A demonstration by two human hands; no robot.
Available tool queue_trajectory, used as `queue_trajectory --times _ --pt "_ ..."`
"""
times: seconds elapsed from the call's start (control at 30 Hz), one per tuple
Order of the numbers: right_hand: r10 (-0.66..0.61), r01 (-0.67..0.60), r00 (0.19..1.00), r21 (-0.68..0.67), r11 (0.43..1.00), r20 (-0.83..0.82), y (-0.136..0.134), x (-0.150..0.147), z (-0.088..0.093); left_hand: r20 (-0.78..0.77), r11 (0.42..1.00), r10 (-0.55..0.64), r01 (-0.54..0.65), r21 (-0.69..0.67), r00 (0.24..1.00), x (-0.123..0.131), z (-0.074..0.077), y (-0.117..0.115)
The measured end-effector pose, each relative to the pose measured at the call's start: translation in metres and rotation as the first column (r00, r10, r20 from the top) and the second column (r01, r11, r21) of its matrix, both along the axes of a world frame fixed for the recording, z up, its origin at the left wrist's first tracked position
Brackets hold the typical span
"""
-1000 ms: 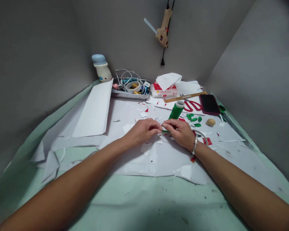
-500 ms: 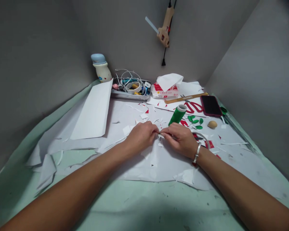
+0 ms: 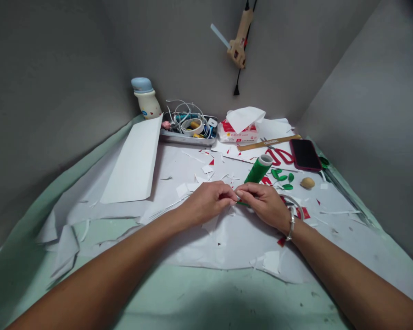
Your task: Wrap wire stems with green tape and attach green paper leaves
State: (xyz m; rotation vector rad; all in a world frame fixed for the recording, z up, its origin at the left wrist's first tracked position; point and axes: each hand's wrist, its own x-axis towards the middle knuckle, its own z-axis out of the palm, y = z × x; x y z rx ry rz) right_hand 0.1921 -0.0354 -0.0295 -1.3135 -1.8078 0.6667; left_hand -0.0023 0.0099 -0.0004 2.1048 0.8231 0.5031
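Note:
My left hand (image 3: 213,199) and my right hand (image 3: 263,204) meet over the paper-covered table, fingertips pinched together. What lies between the tips is mostly hidden; a thin green sliver (image 3: 242,203) shows just under the right fingers. Right behind my right hand a spool of green thread (image 3: 258,169) stands tilted. Several small green wrapped ovals (image 3: 282,178) lie to its right. A ring-shaped roll (image 3: 298,201) sits partly hidden behind my right wrist, which wears a silver bangle.
Paper scraps (image 3: 207,169) litter the white sheet. A folded white card (image 3: 134,160) stands at left, near a metal tray (image 3: 189,139) of supplies and a bottle (image 3: 147,98). Tissues (image 3: 239,130), red-handled scissors (image 3: 284,156), a phone (image 3: 305,155) and a glue gun (image 3: 240,43) are farther back.
The view has shifted slightly. Both hands have turned a little at the fingertips and stay together, and a green sliver now shows under the right fingers.

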Motion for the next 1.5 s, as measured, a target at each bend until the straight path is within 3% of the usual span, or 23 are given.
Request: queue_trajectory --times 0.4,0.57,0.73,0.87,1.0,1.13,1.23,1.33,1.5 --pt "-0.022 0.020 0.999 -0.050 0.999 -0.031 -0.005 -0.002 0.002 -0.006 0.999 -0.030 0.030 -0.026 1.000 -0.001 0.002 0.000" --pt "-0.025 0.024 0.999 -0.043 0.999 -0.030 -0.004 -0.001 0.001 0.039 0.992 -0.020 0.025 -0.125 0.999 -0.003 0.007 0.001" --pt "0.023 -0.031 0.996 0.080 0.996 0.091 -0.005 -0.002 -0.004 0.100 0.985 0.055 -0.038 -0.169 0.993 -0.002 0.005 0.004" --pt "0.070 -0.114 0.967 0.168 0.979 0.246 -0.009 -0.007 -0.003 0.055 0.987 0.132 -0.126 -0.104 0.990 -0.001 0.005 0.006" --pt "0.063 -0.153 0.937 0.242 0.958 0.344 -0.012 -0.009 0.001 -0.067 0.977 0.213 -0.210 0.044 0.975 -0.002 0.005 0.005" --pt "0.017 -0.130 0.934 0.294 0.947 0.358 -0.010 -0.006 0.004 -0.186 0.974 0.147 -0.109 0.198 0.971 -0.003 -0.001 0.004" --pt "0.036 -0.114 0.954 0.248 0.962 0.298 -0.004 -0.001 0.005 -0.204 0.967 0.025 0.028 0.253 0.979 -0.003 -0.007 0.005" --pt "0.040 -0.072 0.979 0.153 0.986 0.199 0.004 0.003 0.003 -0.114 0.974 -0.053 0.076 0.213 0.992 -0.003 -0.007 0.007" --pt "0.046 -0.060 0.987 0.091 0.994 0.151 0.011 0.003 -0.003 0.087 0.996 0.089 -0.089 -0.001 0.992 -0.004 0.002 0.010"
